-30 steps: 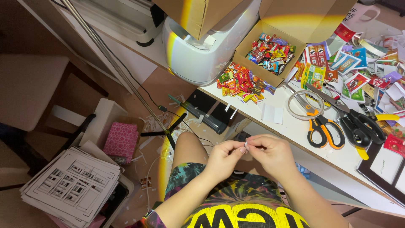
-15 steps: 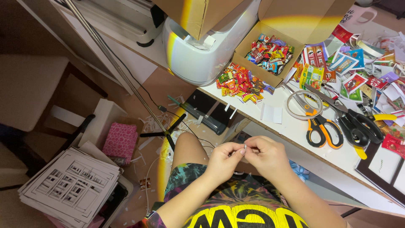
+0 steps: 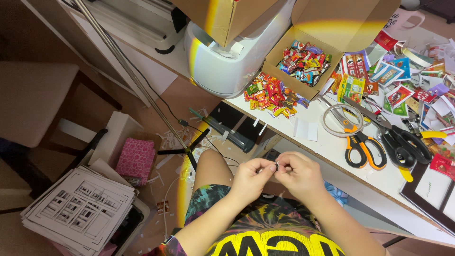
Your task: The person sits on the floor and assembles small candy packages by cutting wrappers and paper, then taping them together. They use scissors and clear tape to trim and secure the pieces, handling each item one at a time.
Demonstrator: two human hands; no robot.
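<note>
Left hand (image 3: 249, 178) and right hand (image 3: 299, 174) meet fingertip to fingertip above the lap, just below the table edge (image 3: 303, 151); both pinch one tiny pale item (image 3: 277, 166), largely hidden by the fingers (kind not discernible). Orange-handled scissors (image 3: 362, 147) lie on the table nearby, beside a heap of small coloured wrappers (image 3: 272, 95)

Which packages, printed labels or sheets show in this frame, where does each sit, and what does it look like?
Open brown cardboard box: white desk, holds bright miniature packets.
Loose pile of tiny red, yellow and green packets: desk edge, left of the box.
Spread of cut colourful printed wrappers: desk, right of the box.
Stack of white sheets with black grid prints: lower left, on the floor side.
Pink patterned pouch: inside a white box by the stack.
</note>
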